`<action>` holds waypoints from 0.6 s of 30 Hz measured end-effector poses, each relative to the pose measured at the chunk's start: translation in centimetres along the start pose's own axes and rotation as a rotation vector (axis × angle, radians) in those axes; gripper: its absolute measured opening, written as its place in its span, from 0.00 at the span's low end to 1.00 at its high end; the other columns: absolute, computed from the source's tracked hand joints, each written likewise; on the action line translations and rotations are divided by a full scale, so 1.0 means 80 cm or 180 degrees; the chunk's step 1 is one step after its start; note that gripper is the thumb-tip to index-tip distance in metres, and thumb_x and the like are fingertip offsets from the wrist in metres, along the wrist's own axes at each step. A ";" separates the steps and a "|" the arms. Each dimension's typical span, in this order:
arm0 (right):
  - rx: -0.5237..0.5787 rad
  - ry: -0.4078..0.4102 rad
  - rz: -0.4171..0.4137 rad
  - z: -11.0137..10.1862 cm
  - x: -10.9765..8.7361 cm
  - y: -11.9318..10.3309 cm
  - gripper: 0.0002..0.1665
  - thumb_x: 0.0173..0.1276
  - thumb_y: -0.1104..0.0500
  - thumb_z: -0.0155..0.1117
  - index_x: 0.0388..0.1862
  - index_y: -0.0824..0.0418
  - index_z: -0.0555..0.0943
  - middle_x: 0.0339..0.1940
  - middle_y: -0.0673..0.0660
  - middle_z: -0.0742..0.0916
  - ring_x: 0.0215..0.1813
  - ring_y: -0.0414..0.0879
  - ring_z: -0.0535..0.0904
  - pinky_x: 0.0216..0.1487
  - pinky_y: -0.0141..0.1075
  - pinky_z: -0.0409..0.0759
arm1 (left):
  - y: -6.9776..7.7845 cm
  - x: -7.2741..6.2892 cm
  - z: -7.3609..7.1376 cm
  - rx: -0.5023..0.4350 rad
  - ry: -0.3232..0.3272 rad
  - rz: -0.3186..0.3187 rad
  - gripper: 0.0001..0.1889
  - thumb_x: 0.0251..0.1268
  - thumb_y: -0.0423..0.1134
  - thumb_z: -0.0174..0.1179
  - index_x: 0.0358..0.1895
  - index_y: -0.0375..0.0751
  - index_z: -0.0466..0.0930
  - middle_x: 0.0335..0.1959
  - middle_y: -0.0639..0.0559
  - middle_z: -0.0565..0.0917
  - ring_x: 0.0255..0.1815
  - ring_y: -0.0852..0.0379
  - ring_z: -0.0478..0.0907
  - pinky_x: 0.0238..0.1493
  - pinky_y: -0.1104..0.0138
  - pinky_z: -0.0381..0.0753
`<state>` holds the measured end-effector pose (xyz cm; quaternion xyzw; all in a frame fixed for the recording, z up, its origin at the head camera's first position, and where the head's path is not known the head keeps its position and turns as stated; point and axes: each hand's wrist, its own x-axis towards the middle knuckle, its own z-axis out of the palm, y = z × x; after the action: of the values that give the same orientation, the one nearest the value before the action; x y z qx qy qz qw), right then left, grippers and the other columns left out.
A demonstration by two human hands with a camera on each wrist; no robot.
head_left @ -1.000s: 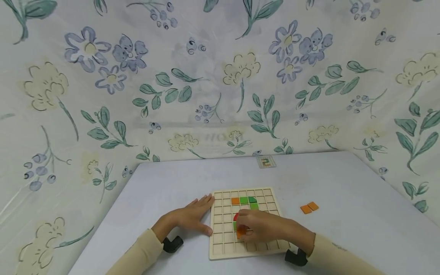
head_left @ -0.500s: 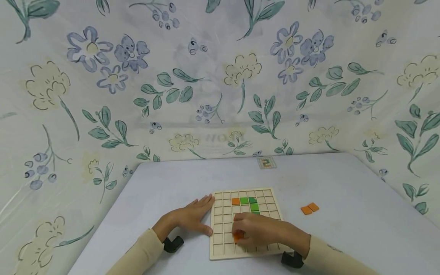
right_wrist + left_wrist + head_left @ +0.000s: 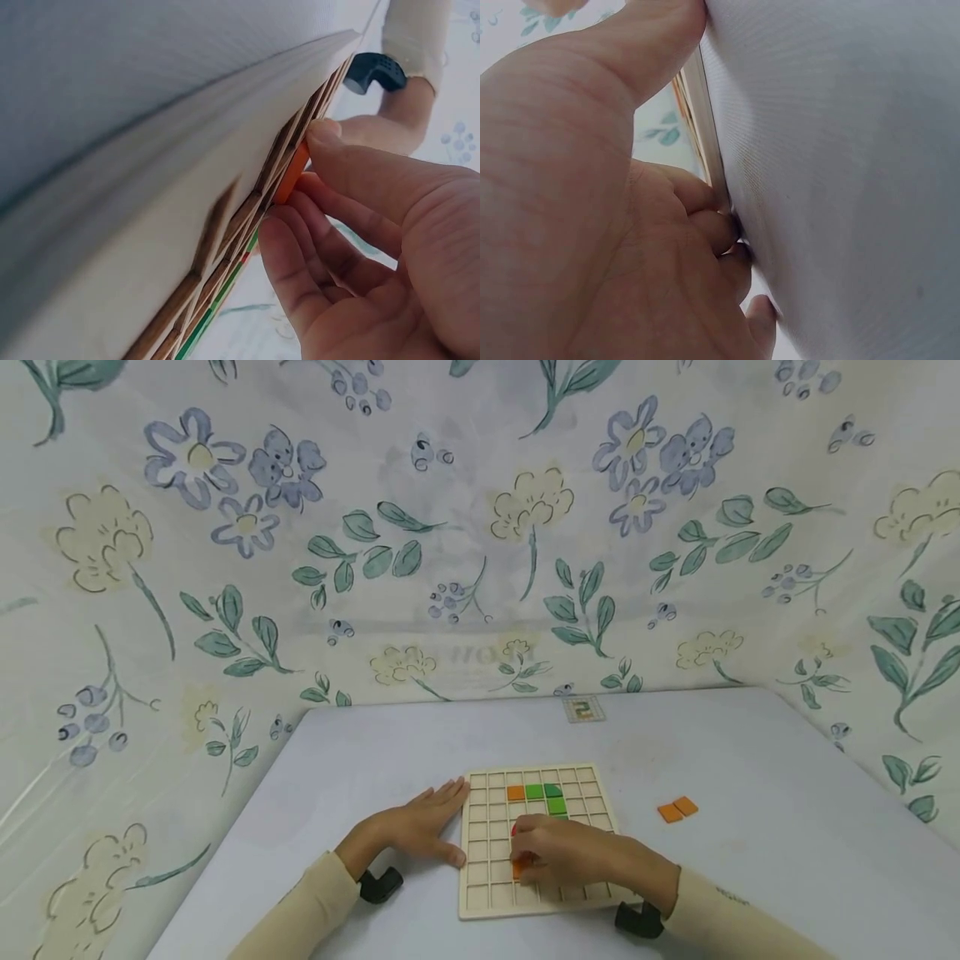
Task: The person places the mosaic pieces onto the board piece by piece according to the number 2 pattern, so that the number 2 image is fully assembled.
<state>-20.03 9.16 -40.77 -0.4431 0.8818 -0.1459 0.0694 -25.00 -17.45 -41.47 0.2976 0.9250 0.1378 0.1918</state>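
Observation:
A wooden grid board (image 3: 480, 893) lies on the table. My right hand (image 3: 566, 852) is over its middle, and in the right wrist view thumb and fingers pinch an orange square tile (image 3: 294, 172) at the grid. In the upper rows sit another orange tile (image 3: 516, 793), a bright green tile (image 3: 534, 792), a dark green tile with a rounded corner (image 3: 553, 791) and a second bright green tile (image 3: 557, 806). Part of a red piece (image 3: 514, 829) shows beside the right fingers; the hand hides cells around it. My left hand (image 3: 420, 825) rests on the table, fingers spread, touching the board's left edge.
Two orange tiles (image 3: 677, 808) lie side by side to the right of the board. A small gridded card (image 3: 583, 709) with a 2-like figure lies near the table's back edge. Behind the table hangs a floral sheet (image 3: 480, 527).
My right hand shifted slightly toward me and left, then slightly back up, keeping the orange tile pinched. The left hand stays at the board's edge.

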 end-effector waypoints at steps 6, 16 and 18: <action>0.0023 0.0021 0.0001 -0.001 0.001 0.001 0.07 0.64 0.55 0.73 0.40 0.54 0.87 0.39 0.42 0.80 0.37 0.30 0.71 0.41 0.19 0.77 | 0.003 0.000 -0.002 0.0002 0.0033 0.0015 0.59 0.58 0.61 0.68 0.80 0.30 0.43 0.83 0.37 0.43 0.84 0.43 0.39 0.82 0.47 0.42; 0.0137 0.0063 -0.0035 0.002 0.002 0.004 0.05 0.63 0.57 0.73 0.34 0.55 0.84 0.35 0.42 0.78 0.34 0.30 0.70 0.37 0.18 0.76 | 0.002 0.001 -0.001 -0.0126 0.0014 -0.0009 0.60 0.57 0.60 0.69 0.80 0.31 0.42 0.83 0.37 0.42 0.84 0.43 0.38 0.82 0.47 0.40; 0.0137 0.0068 -0.0040 0.002 0.002 0.004 0.05 0.63 0.57 0.74 0.34 0.55 0.84 0.35 0.42 0.78 0.34 0.30 0.70 0.37 0.18 0.75 | 0.001 0.001 0.000 -0.0134 0.0013 -0.0011 0.60 0.57 0.60 0.69 0.80 0.31 0.42 0.83 0.38 0.42 0.84 0.43 0.38 0.82 0.47 0.39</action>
<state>-20.36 9.16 -41.01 -0.4455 0.8763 -0.1700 0.0686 -25.05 -17.34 -41.44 0.2917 0.9228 0.1574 0.1964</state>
